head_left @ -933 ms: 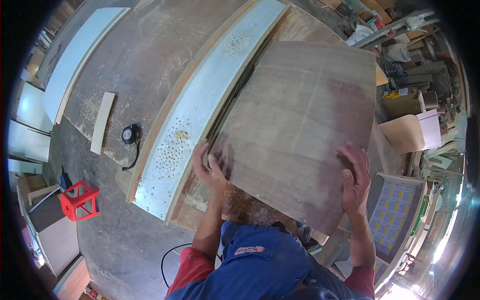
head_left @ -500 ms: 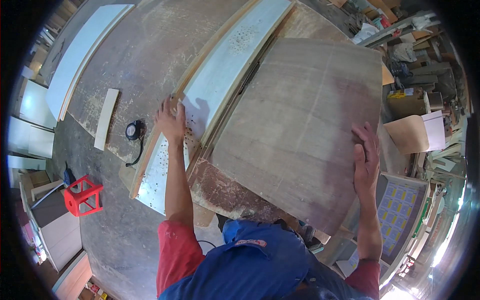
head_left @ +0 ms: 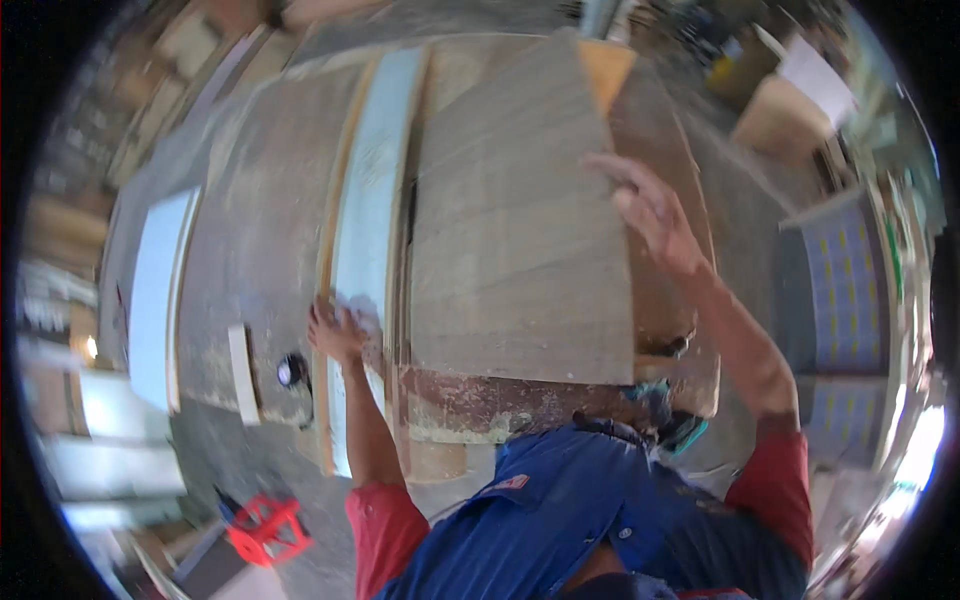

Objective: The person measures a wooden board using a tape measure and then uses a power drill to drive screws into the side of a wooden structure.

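My left hand [head_left: 337, 332], fingers spread, rests on the long pale-blue panel [head_left: 376, 170] with wooden edging. That panel runs away from me across the worktable. Just right of it lies a large grey-brown plywood sheet [head_left: 520, 240], its near edge close to my body. At the sheet's right edge, my right hand [head_left: 652, 215] is raised with its fingers stretched out and somewhat blurred. Whether its fingertips touch the sheet I cannot tell. A black tape measure [head_left: 291, 370] sits left of my left hand, beside a short pale wood strip [head_left: 243, 375].
The worn brown worktable [head_left: 255, 200] carries a second pale-blue panel [head_left: 160, 300] at its left. A red plastic stool [head_left: 268, 530] stands on the floor at lower left. An orange-brown piece [head_left: 606, 75] shows behind the sheet. Boards and a grid-patterned panel [head_left: 842, 280] stand at right.
The whole view has turned, so the panels now run more straight ahead. My right hand has moved farther along the plywood sheet's right edge. My left hand stays on the blue panel.
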`<state>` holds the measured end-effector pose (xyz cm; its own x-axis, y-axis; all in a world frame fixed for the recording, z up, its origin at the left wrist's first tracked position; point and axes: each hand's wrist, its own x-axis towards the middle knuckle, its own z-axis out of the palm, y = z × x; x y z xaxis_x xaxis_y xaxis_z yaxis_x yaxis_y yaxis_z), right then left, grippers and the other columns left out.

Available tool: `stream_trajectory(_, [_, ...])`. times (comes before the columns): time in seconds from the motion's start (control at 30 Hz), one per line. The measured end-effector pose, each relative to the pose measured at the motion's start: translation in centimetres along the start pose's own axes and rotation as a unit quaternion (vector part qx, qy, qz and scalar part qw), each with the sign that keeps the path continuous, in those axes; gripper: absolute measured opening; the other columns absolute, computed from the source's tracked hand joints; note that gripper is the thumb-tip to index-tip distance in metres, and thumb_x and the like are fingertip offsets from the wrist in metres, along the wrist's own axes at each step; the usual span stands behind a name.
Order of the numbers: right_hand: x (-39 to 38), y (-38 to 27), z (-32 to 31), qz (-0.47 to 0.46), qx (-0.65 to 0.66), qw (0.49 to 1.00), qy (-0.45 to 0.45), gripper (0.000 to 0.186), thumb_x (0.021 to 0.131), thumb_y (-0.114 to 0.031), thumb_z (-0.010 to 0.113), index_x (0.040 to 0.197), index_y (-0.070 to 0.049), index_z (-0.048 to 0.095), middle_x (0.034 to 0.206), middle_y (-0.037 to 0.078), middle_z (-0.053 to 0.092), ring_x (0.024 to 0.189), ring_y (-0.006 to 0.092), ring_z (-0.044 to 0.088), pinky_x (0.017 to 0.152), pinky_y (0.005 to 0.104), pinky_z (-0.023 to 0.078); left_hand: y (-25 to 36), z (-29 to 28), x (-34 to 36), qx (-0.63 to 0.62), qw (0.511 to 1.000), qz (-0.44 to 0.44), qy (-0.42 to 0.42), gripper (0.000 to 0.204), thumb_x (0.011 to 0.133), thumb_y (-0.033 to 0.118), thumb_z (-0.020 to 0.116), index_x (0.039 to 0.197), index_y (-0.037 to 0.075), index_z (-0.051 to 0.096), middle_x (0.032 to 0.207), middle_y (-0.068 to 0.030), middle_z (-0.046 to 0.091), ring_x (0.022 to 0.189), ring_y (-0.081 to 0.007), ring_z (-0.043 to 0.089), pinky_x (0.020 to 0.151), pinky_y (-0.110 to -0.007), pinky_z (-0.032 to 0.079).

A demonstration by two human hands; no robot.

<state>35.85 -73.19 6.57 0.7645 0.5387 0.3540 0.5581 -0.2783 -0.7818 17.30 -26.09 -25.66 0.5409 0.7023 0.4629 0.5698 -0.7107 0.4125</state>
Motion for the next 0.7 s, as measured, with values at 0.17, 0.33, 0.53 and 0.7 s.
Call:
stream_trajectory(0.17, [-10.3,4.8,-8.4,0.095,0.030,0.976,0.194,0.044,0.101,-0.034,0.056,0.132,-0.001,0.058,0.119,0.006,0.065,0.107,0.0140,0.059,0.096,0.0305,0.046,6.2,-2.0,1.9,-0.196,0.974,-0.096,-0.057,0.063,0.092,0.037,0.067,0.141,0.000,0.050,0.143,-0.0194,0.053,0.131,-0.0348,0.048,0.110,-0.046,0.034])
stream_trajectory(0.33, [-27.0,12.5,-7.2,0.369,0.035,0.909,0.192,0.031,0.097,-0.025,0.062,0.120,-0.003,0.064,0.099,0.009,0.068,0.088,0.0140,0.061,0.080,0.0326,0.051,26.1,-6.7,1.4,-0.507,0.831,0.028,-0.229,0.060,0.097,0.024,0.063,0.147,-0.002,0.042,0.152,-0.0166,0.043,0.142,-0.0269,0.038,0.117,-0.039,0.031])
stream_trajectory(0.53, [-39.2,10.3,1.0,0.465,-0.138,0.856,0.181,0.042,0.083,-0.022,0.068,0.120,-0.003,0.063,0.117,0.022,0.065,0.111,0.0398,0.061,0.094,0.0462,0.049,46.7,-4.6,5.6,-0.344,0.846,0.251,-0.321,0.067,0.098,0.037,0.060,0.149,-0.001,0.039,0.157,-0.0168,0.037,0.145,-0.0299,0.035,0.119,-0.040,0.027])
stream_trajectory(0.7, [-40.8,9.7,4.1,0.480,-0.129,0.855,0.148,0.071,0.084,-0.024,0.072,0.146,-0.012,0.039,0.133,0.026,0.051,0.114,0.0445,0.057,0.096,0.0483,0.049,57.6,4.7,8.8,-0.105,0.854,0.397,-0.321,0.074,0.091,0.027,0.066,0.151,-0.002,0.033,0.152,-0.0244,0.038,0.137,-0.0372,0.041,0.116,-0.042,0.033])
